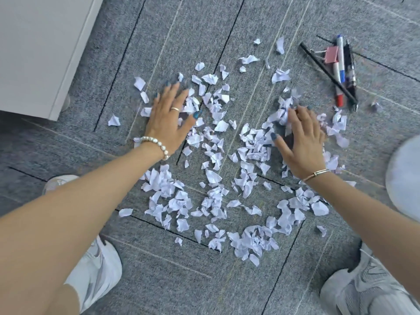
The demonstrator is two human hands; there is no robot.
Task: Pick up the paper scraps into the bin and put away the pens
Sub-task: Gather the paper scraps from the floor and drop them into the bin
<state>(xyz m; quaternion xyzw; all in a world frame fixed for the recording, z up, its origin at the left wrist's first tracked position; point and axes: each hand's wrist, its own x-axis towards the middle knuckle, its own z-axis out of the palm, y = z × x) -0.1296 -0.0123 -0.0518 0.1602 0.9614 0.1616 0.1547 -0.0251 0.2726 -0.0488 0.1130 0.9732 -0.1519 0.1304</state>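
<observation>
Several torn white paper scraps (218,178) lie scattered over the grey carpet (181,42). My left hand (169,117) rests flat on the scraps at the upper left of the pile, fingers spread. My right hand (302,139) lies palm down on the scraps at the upper right, fingertips curled against a small clump of paper (280,114). Several pens and markers (341,71) lie together at the far right, with a pink binder clip (330,54) among them. A round pale rim (404,176) shows at the right edge; whether it is the bin I cannot tell.
A white cabinet (38,53) stands at the upper left. My two shoes in white and grey show at the bottom left (95,273) and bottom right (368,289), either side of the scraps.
</observation>
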